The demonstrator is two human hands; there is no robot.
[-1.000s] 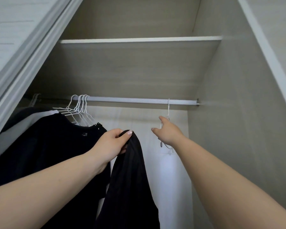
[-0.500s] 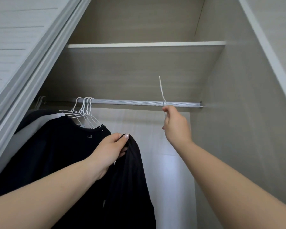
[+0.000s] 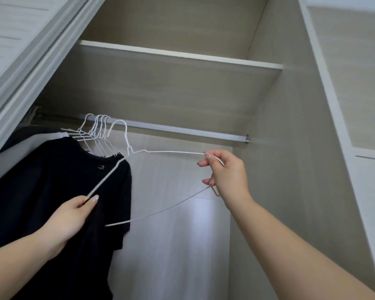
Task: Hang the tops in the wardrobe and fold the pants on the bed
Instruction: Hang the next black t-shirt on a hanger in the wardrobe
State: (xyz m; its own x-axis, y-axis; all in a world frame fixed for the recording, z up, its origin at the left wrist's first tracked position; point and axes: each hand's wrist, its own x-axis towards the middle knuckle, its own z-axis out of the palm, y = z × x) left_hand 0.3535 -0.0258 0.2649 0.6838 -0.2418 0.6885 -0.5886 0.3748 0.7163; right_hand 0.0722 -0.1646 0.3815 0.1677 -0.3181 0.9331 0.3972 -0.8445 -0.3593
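A white wire hanger (image 3: 171, 152) is held level in front of the wardrobe rod (image 3: 182, 129), its hook up and off the rod. My right hand (image 3: 227, 174) grips the hanger's right corner. My left hand (image 3: 69, 217) pinches the end of the hanger's left arm together with a bit of black fabric. A black top (image 3: 52, 180) hangs behind and below that hand; I cannot tell where the held cloth ends and the hung clothes begin.
Several white wire hangers (image 3: 95, 131) with dark and grey tops crowd the rod's left end. The rod's right half is bare. A shelf (image 3: 182, 54) runs above. The sliding door (image 3: 20, 50) covers the left; the wardrobe's side wall (image 3: 290, 169) stands at the right.
My right hand has lifted the white hanger off the rod and turned it level. My left hand has come onto the hanger's left arm, and the view has tilted.
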